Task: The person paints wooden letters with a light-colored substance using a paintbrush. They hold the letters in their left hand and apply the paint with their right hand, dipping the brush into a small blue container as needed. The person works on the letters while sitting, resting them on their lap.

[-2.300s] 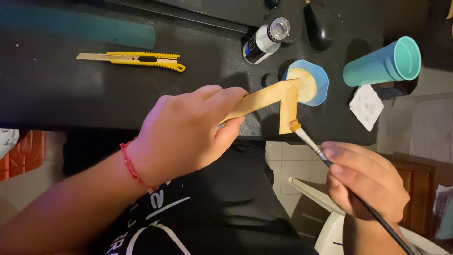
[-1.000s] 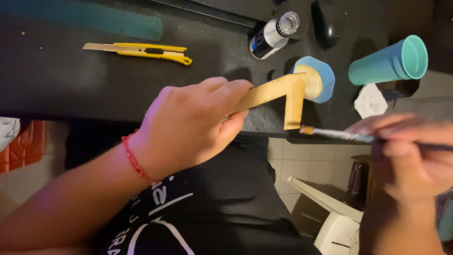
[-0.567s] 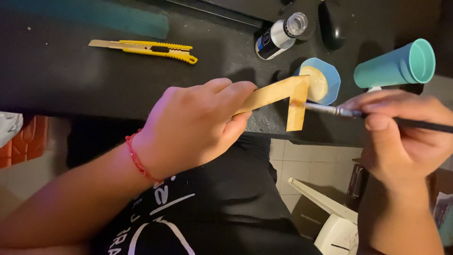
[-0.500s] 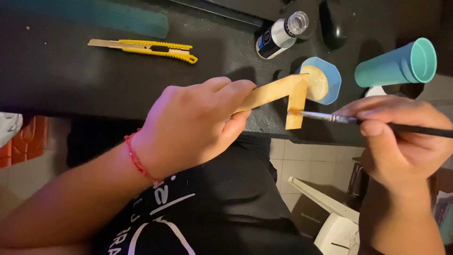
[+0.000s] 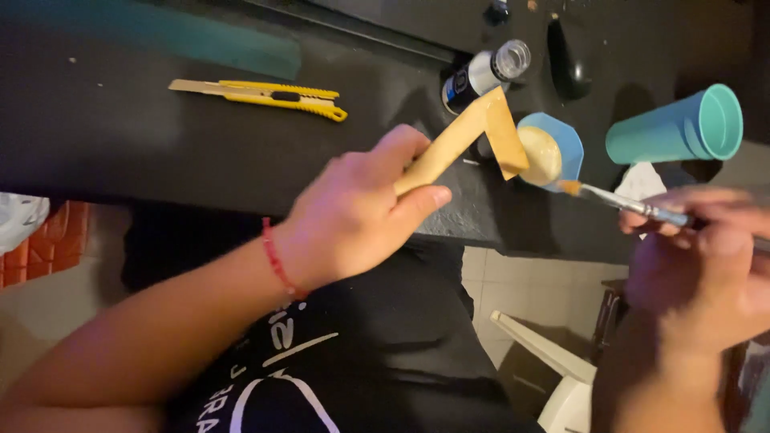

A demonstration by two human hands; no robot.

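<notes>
My left hand point(image 5: 357, 212) grips the lower end of a tan L-shaped cardboard piece point(image 5: 481, 132), which tilts up over the black table point(image 5: 144, 152). My right hand point(image 5: 706, 256) holds a thin paintbrush point(image 5: 618, 200); its bristle tip sits at the near rim of a small blue dish point(image 5: 561, 140) filled with cream-coloured paint. The brush tip is just right of the cardboard piece and apart from it. The right hand is blurred.
A yellow utility knife point(image 5: 265, 95) lies on the table at the left. A small paint bottle point(image 5: 485, 72) lies behind the cardboard. A teal cup point(image 5: 682, 128) lies on its side at the right. A white chair part point(image 5: 553, 369) shows below, over tiled floor.
The brush tip has left the cardboard's short leg and gone to the blue dish. My left hand has raised and turned the cardboard piece up to the right.
</notes>
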